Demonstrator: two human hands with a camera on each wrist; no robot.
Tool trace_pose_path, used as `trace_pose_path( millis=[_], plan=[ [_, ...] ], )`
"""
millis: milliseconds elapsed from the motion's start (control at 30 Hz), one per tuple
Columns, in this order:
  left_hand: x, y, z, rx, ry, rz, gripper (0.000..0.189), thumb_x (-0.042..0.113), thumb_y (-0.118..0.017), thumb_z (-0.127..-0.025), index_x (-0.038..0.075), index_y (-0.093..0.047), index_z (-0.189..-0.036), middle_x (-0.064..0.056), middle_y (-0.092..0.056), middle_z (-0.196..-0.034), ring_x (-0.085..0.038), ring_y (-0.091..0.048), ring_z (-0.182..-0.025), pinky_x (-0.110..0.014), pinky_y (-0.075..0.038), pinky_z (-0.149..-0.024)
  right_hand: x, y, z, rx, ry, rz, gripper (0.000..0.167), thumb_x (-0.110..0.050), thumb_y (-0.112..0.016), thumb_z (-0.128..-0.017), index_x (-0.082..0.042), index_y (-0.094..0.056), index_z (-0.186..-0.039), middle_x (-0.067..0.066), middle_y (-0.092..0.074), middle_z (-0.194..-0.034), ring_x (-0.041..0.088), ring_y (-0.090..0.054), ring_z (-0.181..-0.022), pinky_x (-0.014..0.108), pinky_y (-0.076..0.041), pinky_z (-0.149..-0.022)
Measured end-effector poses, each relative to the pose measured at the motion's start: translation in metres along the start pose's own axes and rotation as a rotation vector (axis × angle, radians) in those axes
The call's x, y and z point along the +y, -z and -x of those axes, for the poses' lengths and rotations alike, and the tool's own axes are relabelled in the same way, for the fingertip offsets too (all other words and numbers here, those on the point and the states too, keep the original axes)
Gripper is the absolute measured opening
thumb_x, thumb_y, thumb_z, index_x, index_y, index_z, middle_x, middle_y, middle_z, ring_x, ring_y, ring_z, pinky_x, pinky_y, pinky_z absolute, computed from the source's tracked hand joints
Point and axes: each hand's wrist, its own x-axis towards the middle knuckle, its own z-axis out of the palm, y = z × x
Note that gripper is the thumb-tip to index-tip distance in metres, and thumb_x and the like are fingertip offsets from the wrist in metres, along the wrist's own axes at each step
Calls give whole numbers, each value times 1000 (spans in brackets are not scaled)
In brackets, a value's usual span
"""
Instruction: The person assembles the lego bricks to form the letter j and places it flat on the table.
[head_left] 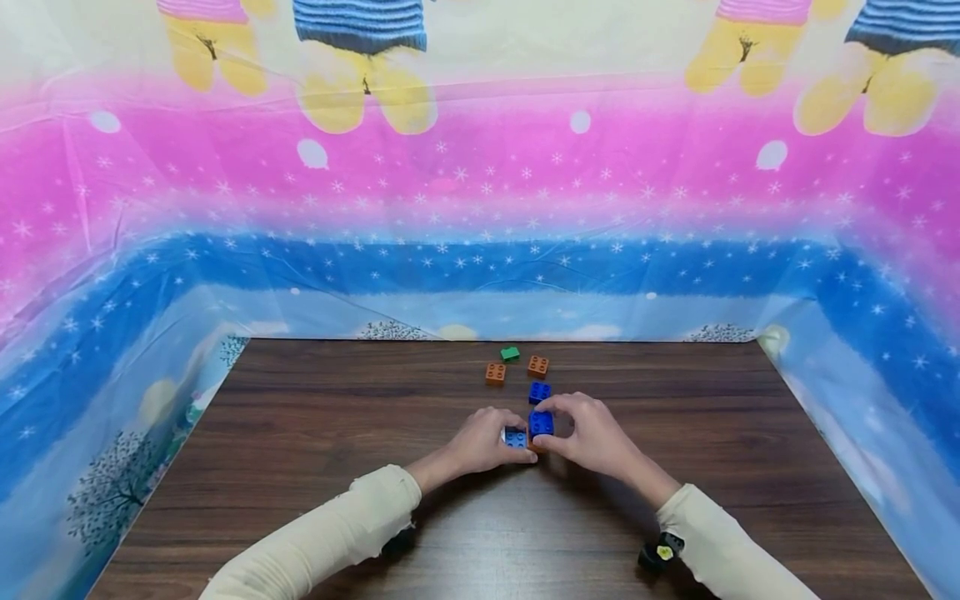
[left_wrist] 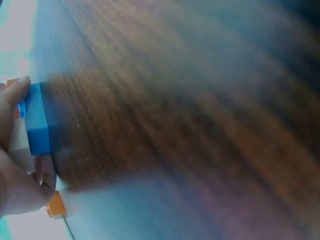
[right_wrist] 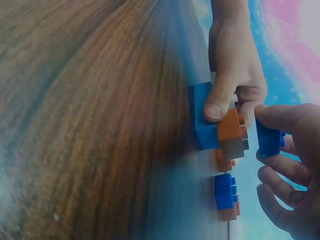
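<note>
My left hand grips a light blue building brick low at the table, thumb on one side and fingers on the other. On top of that brick sit an orange brick and a white brick, the white one partly covered by the fingers. Between thumb and fingertips, my right hand pinches a dark blue brick. It hovers over the orange brick, a small gap above its studs, and hides most of that brick in the head view.
Beyond the hands lie a second dark blue brick, two orange bricks, one at right and one at left, and a green brick near the far edge of the wooden table. A printed cloth hangs behind.
</note>
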Motion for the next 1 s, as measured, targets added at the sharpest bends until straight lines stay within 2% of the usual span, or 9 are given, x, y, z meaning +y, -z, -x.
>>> trace_pose_path(
  millis=[200,467,700,900,1000],
  plan=[
    [-1,0,0,4,-9,-3,43,41,-81,-88,11,-76,-119,-2,-75,-114,-20,-67,-105,-43,-50,-95,-1,-3,1,-7,8,2,40,-36,-84,-86,-17,-73,-120,-2,-71,-109,20,-63,-96,34,-50,-76],
    [-1,0,0,9,-13,3,40,40,-81,-88,13,-77,-117,1,-75,-110,-13,-66,-97,-34,-50,-88,2,-6,0,-11,39,12,38,-36,-84,-86,-17,-74,-117,-4,-72,-107,16,-64,-95,33,-50,-75],
    [0,-1,0,19,-20,-2,38,41,-81,-88,14,-78,-115,1,-76,-107,-11,-66,-92,-30,-49,-82,2,-7,1,-20,36,3,38,-36,-84,-86,-17,-74,-117,-4,-72,-107,15,-62,-95,30,-49,-74],
    [-1,-1,0,21,-26,-7,39,42,-81,-88,14,-78,-114,2,-76,-106,-9,-65,-90,-30,-49,-83,2,-7,1,-27,17,-18,36,-34,-85,-86,-18,-74,-116,-4,-71,-105,17,-63,-93,30,-50,-73],
    [-1,-1,0,22,-28,-2,38,41,-81,-87,14,-78,-114,2,-75,-104,-7,-64,-86,-27,-48,-78,4,-7,0,-31,10,-35,35,-33,-85,-86,-18,-74,-115,-5,-70,-102,17,-63,-91,29,-51,-72]
  ],
)
